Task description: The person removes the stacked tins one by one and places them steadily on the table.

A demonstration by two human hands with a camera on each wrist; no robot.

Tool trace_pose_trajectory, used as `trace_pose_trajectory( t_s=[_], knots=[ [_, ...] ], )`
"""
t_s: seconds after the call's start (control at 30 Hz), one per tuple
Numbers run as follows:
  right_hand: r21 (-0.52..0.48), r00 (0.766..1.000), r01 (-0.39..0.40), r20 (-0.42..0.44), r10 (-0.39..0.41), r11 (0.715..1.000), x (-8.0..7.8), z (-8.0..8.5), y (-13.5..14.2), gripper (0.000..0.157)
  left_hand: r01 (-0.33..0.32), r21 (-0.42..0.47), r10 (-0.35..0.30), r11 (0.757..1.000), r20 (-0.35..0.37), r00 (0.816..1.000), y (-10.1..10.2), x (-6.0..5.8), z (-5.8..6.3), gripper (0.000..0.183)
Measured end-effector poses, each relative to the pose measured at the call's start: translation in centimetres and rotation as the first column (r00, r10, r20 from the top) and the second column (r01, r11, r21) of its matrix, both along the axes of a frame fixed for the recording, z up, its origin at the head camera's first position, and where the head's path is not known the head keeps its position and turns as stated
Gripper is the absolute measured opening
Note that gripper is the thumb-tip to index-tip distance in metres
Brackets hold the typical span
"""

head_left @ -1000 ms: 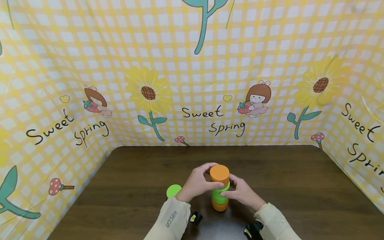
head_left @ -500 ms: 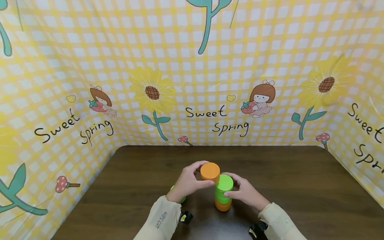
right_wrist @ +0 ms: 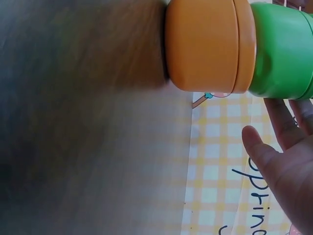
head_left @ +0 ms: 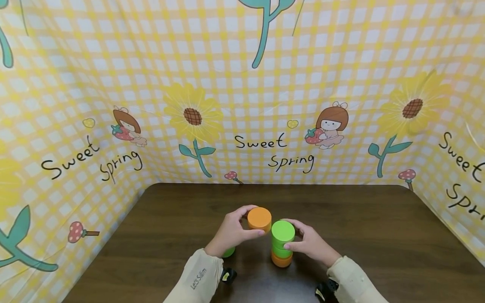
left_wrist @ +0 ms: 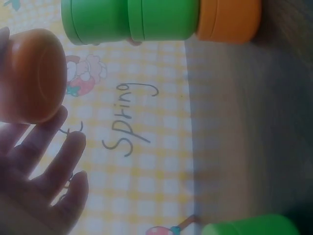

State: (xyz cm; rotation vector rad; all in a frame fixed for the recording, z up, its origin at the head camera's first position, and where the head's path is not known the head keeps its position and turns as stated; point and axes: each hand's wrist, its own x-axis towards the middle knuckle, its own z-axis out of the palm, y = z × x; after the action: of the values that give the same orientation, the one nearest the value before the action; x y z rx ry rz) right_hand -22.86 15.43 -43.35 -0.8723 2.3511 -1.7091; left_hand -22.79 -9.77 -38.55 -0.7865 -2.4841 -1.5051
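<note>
My left hand (head_left: 230,230) grips a round orange jar (head_left: 259,218) by its sides, thumb in front and fingers behind, in the air just left of a stack. That stack stands upright: an orange jar (right_wrist: 205,46) on the table, with a lower green jar (right_wrist: 281,51) and an upper green jar (head_left: 283,231) above it. My right hand (head_left: 314,246) holds the green part of the stack from the right, thumb at the front and fingers reaching behind. Another green jar (head_left: 229,252) stands on the table, mostly hidden behind my left wrist; its side shows in the left wrist view.
The dark wooden table (head_left: 182,210) ends at a yellow checked cloth (head_left: 250,105) hung at the back and both sides. A black wrist camera (head_left: 229,276) sits on the left sleeve, another black wrist camera (head_left: 326,290) on the right.
My left hand has lifted the orange jar off the top of the stack and carried it left, uncovering the upper green jar. My right hand stays on the stack.
</note>
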Motion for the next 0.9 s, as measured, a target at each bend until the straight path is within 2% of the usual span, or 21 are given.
trace_pose_trajectory(
  t_s=[0.27, 0.5, 0.77, 0.9],
  knots=[
    [-0.01, 0.998, 0.012, -0.054, -0.013, 1.0, 0.0, -0.1, 0.2, 0.059, -0.016, 0.003, 0.016, 1.0, 0.019, 1.0, -0.6, -0.2, -0.7, 0.055],
    [0.004, 0.999, 0.011, -0.043, -0.011, 1.0, 0.0, 0.3, 0.2, 0.06, -0.041, -0.025, 0.042, 0.999, 0.046, 0.998, -1.8, -0.4, -1.4, 0.056],
    [0.004, 0.999, 0.002, -0.041, -0.002, 1.0, -0.1, 0.3, 0.3, 0.06, -0.14, -0.048, 0.141, 0.989, 0.012, 0.99, -4.3, -0.5, -2.3, 0.054],
    [0.016, 0.999, -0.007, -0.043, 0.008, 1.0, 0.0, 0.3, 0.2, 0.059, -0.204, -0.1, 0.207, 0.974, 0.024, 0.978, -6.5, 0.1, -2.7, 0.054]
  ],
)
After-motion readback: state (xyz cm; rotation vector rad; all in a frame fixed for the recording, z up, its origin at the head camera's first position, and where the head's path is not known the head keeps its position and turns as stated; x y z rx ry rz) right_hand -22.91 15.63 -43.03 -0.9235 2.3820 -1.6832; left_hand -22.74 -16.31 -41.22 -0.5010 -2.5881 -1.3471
